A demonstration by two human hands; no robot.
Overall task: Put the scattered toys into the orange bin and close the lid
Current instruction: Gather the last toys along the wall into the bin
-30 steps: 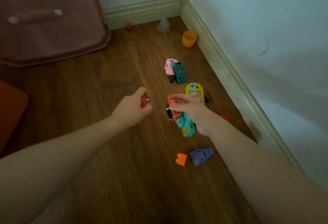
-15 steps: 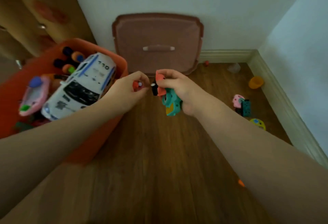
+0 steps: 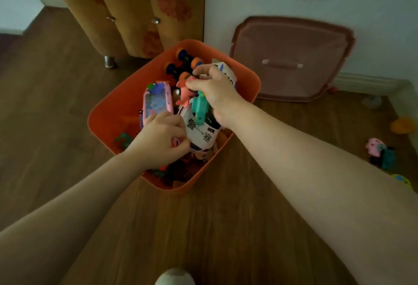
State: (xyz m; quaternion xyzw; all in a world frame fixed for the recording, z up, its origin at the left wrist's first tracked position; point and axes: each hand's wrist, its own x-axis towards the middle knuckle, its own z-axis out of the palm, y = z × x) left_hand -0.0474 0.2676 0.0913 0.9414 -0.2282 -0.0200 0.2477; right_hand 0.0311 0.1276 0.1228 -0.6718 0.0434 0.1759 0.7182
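Now over the orange bin (image 3: 108, 113), both hands, up from mid-air short of it half a second back. Right hand (image 3: 214, 94) curled tight round a teal and coral toy (image 3: 199, 106), held just above the white police car (image 3: 201, 135) lying in the bin. Left hand (image 3: 158, 140) near side of that car, fingers pinched on something small and pink-red, too hidden to name. Bin at scene centre on the wood floor (image 3: 203, 228), already heaped: one police car, one pink handheld game (image 3: 156, 101) on the left, several orange-wheeled pieces at the far side.

Step in hand, by the look of it: dropping this load. Next likely needed: loosen both grips so the pieces fall inside the rim, then back to the right for the rest.

Still out on the floor at right: one pink toy (image 3: 374, 146) touching one dark teal toy (image 3: 389, 158), one orange cup (image 3: 402, 125), one yellow-green piece (image 3: 401, 179) at the arm's edge. One lid (image 3: 291, 42) leaning on the far wall, not yet on.
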